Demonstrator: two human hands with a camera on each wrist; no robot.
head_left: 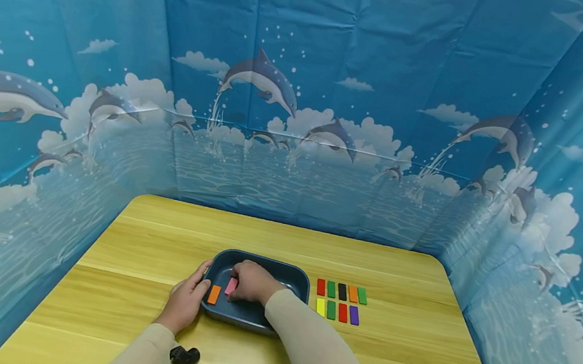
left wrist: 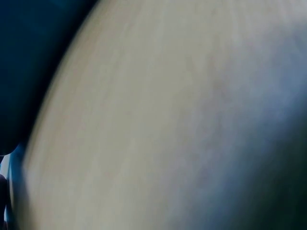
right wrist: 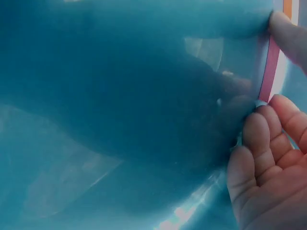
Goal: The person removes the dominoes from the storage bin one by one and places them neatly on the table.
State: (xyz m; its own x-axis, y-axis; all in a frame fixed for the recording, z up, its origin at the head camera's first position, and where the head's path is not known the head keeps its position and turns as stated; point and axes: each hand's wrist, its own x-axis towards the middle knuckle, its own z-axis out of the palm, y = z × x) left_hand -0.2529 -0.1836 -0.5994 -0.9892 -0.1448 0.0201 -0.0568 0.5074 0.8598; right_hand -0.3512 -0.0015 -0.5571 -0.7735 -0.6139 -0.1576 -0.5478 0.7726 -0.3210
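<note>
A dark blue rectangular dish (head_left: 254, 327) with rounded corners sits on the table. Inside it, my right hand (head_left: 253, 282) pinches a small flat pink block (head_left: 231, 286) between thumb and fingers. The right wrist view shows the thumb at one end of the pink block (right wrist: 270, 72) and the fingers (right wrist: 256, 132) at the other, close to the dish floor. An orange block (head_left: 214, 294) stands at the dish's left end. My left hand (head_left: 183, 304) rests against the left side of the dish, its fingers and thumb along the rim. The left wrist view shows mostly blurred tabletop.
Right of the dish, two rows of flat blocks lie on the wooden table (head_left: 146, 261): red (head_left: 321, 287), green, black (head_left: 342, 292), orange, yellow (head_left: 320, 307) and purple (head_left: 354, 315). A blue dolphin-print curtain (head_left: 290, 188) surrounds the table's back and sides.
</note>
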